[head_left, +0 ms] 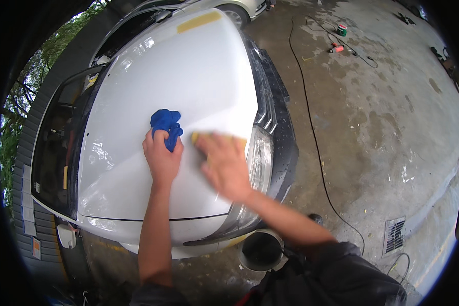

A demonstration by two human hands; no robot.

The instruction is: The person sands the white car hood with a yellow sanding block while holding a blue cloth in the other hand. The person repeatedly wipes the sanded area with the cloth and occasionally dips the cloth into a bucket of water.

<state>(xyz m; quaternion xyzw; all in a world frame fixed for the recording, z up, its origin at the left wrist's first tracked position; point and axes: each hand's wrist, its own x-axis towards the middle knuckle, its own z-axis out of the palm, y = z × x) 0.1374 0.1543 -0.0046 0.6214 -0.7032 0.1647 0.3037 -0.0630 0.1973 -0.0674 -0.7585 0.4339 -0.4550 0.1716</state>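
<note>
A white car hood [137, 76] lies in front of me. My left hand [163, 160] is closed around a bunched blue cloth [164, 121] and rests with it on the middle of the hood. To its right, near the headlight [261, 159], my right hand [224, 166] is smeared by motion over the paint. Yellow material [239, 145] shows at its fingertips and edges. The blur hides whether the fingers grip this or only press on it, and whether it is a loose piece or a patch on the hood.
A yellow patch [199, 21] marks the hood's far end. Below the headlight stands a dark bucket [261, 250]. A black cable [311, 120] crosses the wet concrete floor, with a red tool [336, 49] and a green can [341, 30] farther off. Another car [199, 6] stands behind.
</note>
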